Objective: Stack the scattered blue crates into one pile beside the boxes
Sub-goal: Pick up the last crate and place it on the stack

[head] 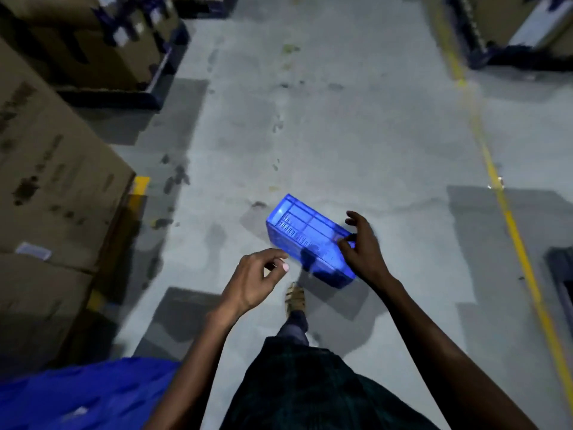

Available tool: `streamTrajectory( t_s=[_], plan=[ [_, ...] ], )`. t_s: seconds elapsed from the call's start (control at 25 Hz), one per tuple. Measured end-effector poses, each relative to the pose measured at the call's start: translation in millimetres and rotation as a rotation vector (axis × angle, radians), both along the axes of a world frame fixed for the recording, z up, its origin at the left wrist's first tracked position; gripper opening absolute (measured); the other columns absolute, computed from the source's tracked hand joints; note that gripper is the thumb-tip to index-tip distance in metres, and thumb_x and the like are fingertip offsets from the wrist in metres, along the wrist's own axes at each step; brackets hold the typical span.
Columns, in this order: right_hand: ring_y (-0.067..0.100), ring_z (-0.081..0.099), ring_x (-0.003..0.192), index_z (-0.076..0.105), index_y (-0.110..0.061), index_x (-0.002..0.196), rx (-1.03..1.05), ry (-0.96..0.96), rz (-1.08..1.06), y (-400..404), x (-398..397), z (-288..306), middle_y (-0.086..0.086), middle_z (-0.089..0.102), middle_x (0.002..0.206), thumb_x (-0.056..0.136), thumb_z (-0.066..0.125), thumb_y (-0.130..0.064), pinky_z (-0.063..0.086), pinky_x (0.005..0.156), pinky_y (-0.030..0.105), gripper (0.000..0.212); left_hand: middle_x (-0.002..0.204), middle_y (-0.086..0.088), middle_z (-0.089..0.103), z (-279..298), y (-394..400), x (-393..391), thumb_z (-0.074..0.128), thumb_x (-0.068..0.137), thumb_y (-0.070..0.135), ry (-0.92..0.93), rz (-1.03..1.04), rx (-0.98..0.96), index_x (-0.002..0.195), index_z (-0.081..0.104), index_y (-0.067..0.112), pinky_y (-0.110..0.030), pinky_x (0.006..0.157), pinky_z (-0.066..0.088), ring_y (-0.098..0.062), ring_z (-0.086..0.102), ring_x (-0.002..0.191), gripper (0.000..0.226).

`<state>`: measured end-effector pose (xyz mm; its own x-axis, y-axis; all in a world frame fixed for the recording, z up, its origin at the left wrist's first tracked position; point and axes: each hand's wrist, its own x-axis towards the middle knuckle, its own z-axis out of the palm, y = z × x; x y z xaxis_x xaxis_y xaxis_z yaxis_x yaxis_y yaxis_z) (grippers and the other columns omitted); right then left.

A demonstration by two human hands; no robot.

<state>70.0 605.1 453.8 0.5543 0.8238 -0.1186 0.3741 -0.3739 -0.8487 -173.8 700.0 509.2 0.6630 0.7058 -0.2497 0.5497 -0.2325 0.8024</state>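
Note:
A blue crate (305, 238) lies on the grey floor ahead of my feet, its slotted underside facing up. My right hand (361, 245) hovers over its right end with fingers spread, fingertips close to or touching the plastic; I cannot tell if it grips. My left hand (255, 276) is in the air to the crate's left, fingers loosely curled and holding nothing. More blue crate plastic (80, 395) fills the bottom left corner, blurred, beside tall cardboard boxes (52, 187) on the left.
Stacked cardboard boxes on a dark pallet (124, 94) stand at the upper left. A yellow floor line (508, 218) runs down the right side. Another pallet with goods (508, 35) sits at the top right. My foot (296, 297) steps just below the crate.

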Motion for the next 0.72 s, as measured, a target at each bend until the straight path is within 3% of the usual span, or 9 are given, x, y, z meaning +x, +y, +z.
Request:
streamTrajectory(
  t_s=[0.04, 0.12, 0.24, 0.32, 0.52, 0.6, 0.72],
  plan=[
    [0.024, 0.062, 0.093, 0.039, -0.008, 0.143, -0.066, 0.043, -0.041, 4, 21, -13, 0.010, 0.051, 0.133, 0.086, 0.063, -0.018, 0.044, 0.075, 0.016, 0.063, 0.085, 0.010, 0.071, -10, 16, 20, 0.067, 0.090, 0.029, 0.021, -0.039, -0.040, 0.109, 0.072, 0.019, -0.006, 0.070, 0.041, 0.005, 0.063, 0.077, 0.023],
    [0.023, 0.061, 0.094, 0.042, -0.013, 0.142, -0.219, 0.214, -0.147, 3, 56, -38, 0.009, 0.055, 0.132, 0.086, 0.069, -0.016, 0.045, 0.072, 0.021, 0.062, 0.086, 0.006, 0.070, -33, 47, 62, 0.064, 0.085, 0.035, 0.072, -0.124, -0.092, 0.112, 0.071, 0.016, -0.015, 0.075, 0.047, 0.003, 0.063, 0.073, 0.034],
    [0.021, 0.062, 0.087, 0.043, -0.021, 0.138, -0.385, 0.555, -0.277, -3, 94, -67, 0.010, 0.057, 0.131, 0.089, 0.070, -0.016, 0.048, 0.064, 0.030, 0.057, 0.089, 0.003, 0.067, -68, 82, 124, 0.068, 0.090, 0.026, 0.152, -0.228, -0.134, 0.117, 0.069, 0.014, -0.023, 0.080, 0.049, -0.006, 0.062, 0.076, 0.030],
    [0.023, 0.063, 0.085, 0.043, -0.024, 0.137, -0.451, 0.678, -0.384, -6, 117, -85, 0.010, 0.060, 0.126, 0.091, 0.067, -0.022, 0.047, 0.065, 0.032, 0.052, 0.089, 0.002, 0.067, -89, 95, 164, 0.067, 0.091, 0.024, 0.210, -0.261, -0.176, 0.119, 0.067, 0.016, -0.025, 0.082, 0.049, -0.013, 0.063, 0.084, 0.029],
    [0.027, 0.060, 0.083, 0.045, -0.021, 0.136, -0.466, 0.774, -0.636, 1, 181, -129, 0.011, 0.061, 0.112, 0.095, 0.062, -0.033, 0.046, 0.062, 0.031, 0.046, 0.116, -0.007, 0.069, -160, 107, 244, 0.065, 0.093, 0.030, 0.372, -0.350, -0.210, 0.130, 0.060, 0.015, -0.034, 0.092, 0.051, -0.022, 0.065, 0.102, 0.041],
    [0.027, 0.059, 0.084, 0.046, -0.017, 0.137, -0.488, 0.787, -0.624, 5, 206, -156, 0.013, 0.058, 0.107, 0.096, 0.062, -0.031, 0.047, 0.060, 0.030, 0.046, 0.110, -0.008, 0.069, -189, 102, 269, 0.064, 0.094, 0.032, 0.423, -0.365, -0.248, 0.135, 0.056, 0.017, -0.033, 0.090, 0.050, -0.022, 0.065, 0.099, 0.045],
    [0.025, 0.057, 0.089, 0.048, -0.015, 0.136, -0.513, 0.822, -0.621, 16, 247, -219, 0.017, 0.060, 0.117, 0.097, 0.061, -0.030, 0.046, 0.064, 0.029, 0.044, 0.092, -0.010, 0.069, -254, 99, 312, 0.063, 0.094, 0.026, 0.455, -0.303, -0.305, 0.140, 0.049, 0.017, -0.033, 0.080, 0.048, -0.025, 0.065, 0.086, 0.049]
  ],
)
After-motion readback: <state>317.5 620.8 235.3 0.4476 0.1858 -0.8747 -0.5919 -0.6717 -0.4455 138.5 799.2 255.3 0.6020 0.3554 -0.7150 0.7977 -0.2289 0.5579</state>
